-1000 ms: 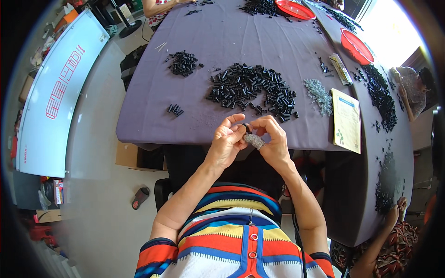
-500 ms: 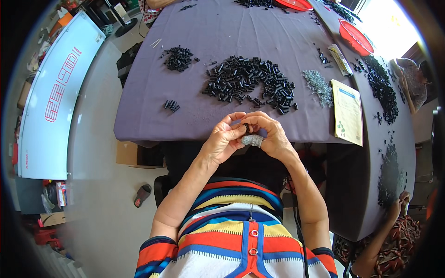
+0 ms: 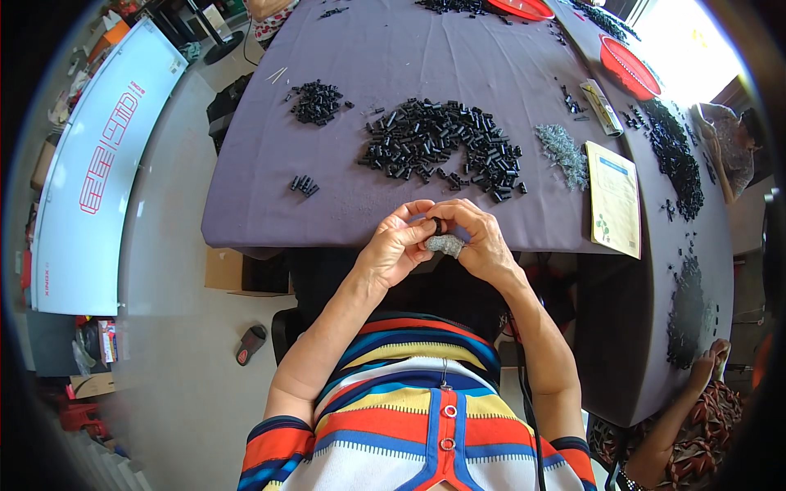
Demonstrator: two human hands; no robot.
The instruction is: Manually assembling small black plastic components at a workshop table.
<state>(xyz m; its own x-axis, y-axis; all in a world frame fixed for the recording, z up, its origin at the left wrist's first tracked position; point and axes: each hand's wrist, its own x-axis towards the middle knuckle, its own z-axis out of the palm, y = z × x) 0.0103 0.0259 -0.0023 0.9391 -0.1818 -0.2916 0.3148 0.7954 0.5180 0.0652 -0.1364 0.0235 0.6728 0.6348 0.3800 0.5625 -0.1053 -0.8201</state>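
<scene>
Purple cloth table, pale floor to its left, white signboard lying there. Large pile of black tubes mid-table, smaller pile further left, yellow booklet right. At the near table edge, left hand and right hand meet, fingers pinched shut on one small black tube; grey wrap on a right finger. Bare cloth sits between hands and pile.

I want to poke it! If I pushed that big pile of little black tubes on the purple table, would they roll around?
Probably: the black tubes look like short round cylinders lying loose, so they'd likely roll and scatter. They look small, so likely light. The cloth-covered table might slow them.
</scene>
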